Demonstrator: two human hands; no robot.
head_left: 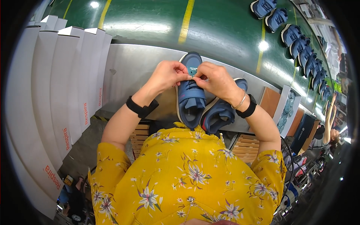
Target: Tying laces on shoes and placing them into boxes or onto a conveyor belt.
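Observation:
A blue sneaker (191,100) with a strap and a pale sole stands on the metal bench in front of me, its toe pointing away. A small teal tag (193,69) lies over its toe. My left hand (170,76) is closed in a pinch at the tag's lower edge, just above the laces. From the other side my right hand (215,79) pinches at the same spot, fingertips nearly meeting the left ones. What lies between the fingertips is too small to make out. The matching sneaker (220,112) rests to the right, partly behind my right wrist.
White shoeboxes (71,86) stand in a row at left. Beyond the metal bench (131,62) runs a green surface (221,33) with yellow lines, bearing several blue sneakers (300,47) at far right. An open box (288,108) with patterned paper sits right. Another person (325,137) is beyond.

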